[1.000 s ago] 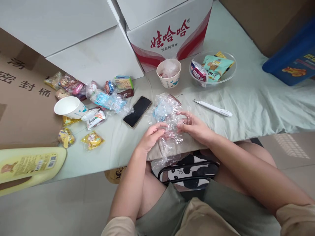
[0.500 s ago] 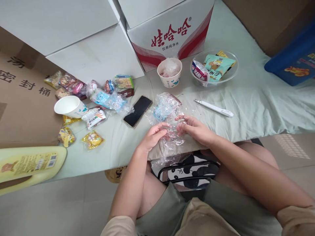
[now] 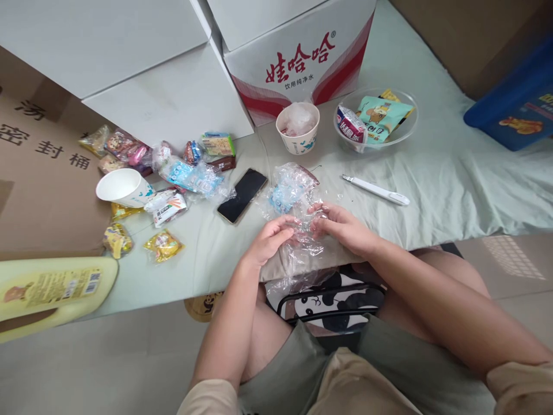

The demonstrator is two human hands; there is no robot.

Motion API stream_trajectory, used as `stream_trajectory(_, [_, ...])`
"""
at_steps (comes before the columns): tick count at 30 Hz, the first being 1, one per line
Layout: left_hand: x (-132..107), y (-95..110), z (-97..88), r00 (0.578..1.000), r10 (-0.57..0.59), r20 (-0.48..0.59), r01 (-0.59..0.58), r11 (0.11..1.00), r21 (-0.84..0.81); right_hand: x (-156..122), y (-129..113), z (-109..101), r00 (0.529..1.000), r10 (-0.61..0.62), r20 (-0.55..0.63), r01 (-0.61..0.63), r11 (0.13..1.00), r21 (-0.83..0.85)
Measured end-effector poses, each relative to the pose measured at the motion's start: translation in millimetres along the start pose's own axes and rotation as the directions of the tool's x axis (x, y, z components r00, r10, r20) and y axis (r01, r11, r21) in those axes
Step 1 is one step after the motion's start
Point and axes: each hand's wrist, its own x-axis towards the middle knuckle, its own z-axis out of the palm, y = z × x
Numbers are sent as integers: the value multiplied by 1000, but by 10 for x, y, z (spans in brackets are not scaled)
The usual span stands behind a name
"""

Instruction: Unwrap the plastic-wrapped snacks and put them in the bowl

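Note:
Crumpled clear plastic wrap (image 3: 309,249) lies at the near edge of the cloth-covered table, and part of it hangs over the edge. My left hand (image 3: 273,237) pinches the wrap from the left side. From the right, my right hand (image 3: 339,226) grips the same wrap with curled fingers. Just beyond my fingers rests a clear bag with light-blue print (image 3: 285,193), touching the wrap. Whether the bag and the wrap are one piece I cannot tell. A black phone (image 3: 242,195) lies left of the bag, and a white utility knife (image 3: 375,190) lies to the right.
A paper cup with crumpled plastic (image 3: 298,141) and a clear bowl of snack packets (image 3: 412,124) stand behind. Several wrapped snacks (image 3: 164,246) and a tilted paper cup (image 3: 123,187) are at left. White cartons (image 3: 168,86), a yellow jug (image 3: 103,276) and a blue container (image 3: 510,109) flank the space.

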Motion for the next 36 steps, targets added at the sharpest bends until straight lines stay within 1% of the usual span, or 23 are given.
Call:
stream_trajectory(3, [2,-8,0,1000,24,16,-24,999,36,4,-1,2,1000,-6,19,7,999,-38])
stream_trajectory(6, [8,-15,3,999,41,29,-43,993,111,25,22,0,999,-17,46,19,998,-55])
stream_trajectory(9, [18,-30,23,997,64,46,-73,970,234,45,59,-3,995,-59,78,66,993,-96])
stream_trajectory(11, [23,-44,44,995,90,53,-103,929,354,49,83,-7,989,-112,100,130,972,-194])
stream_trajectory(13, [20,-54,70,992,114,45,-121,861,494,40,103,-10,976,-172,130,208,909,-362])
stream_trajectory(16, [3,-41,114,987,159,29,-138,735,663,14,134,-11,952,-232,200,306,753,-583])
stream_trajectory(19, [-18,-5,157,981,192,36,-154,649,745,-10,159,-11,938,-241,247,345,646,-680])
stream_trajectory(21, [-24,15,177,979,199,46,-162,615,772,-19,164,-14,937,-234,259,349,612,-709])
stream_trajectory(22, [-25,20,183,978,202,53,-167,604,779,-20,162,-15,937,-231,264,351,608,-712])
stream_trajectory(25, [-21,22,191,975,213,68,-185,601,778,-18,149,-13,936,-235,263,353,645,-677])
stream_trajectory(31, [-12,3,183,971,231,61,-199,639,743,-5,117,3,950,-217,226,313,714,-626])
stream_trajectory(33, [-8,-14,178,972,230,49,-198,686,700,1,99,-10,955,-204,215,292,771,-566])
stream_trajectory(36, [-1,-41,169,971,240,-3,-200,814,545,18,80,-47,979,-149,141,192,908,-374])
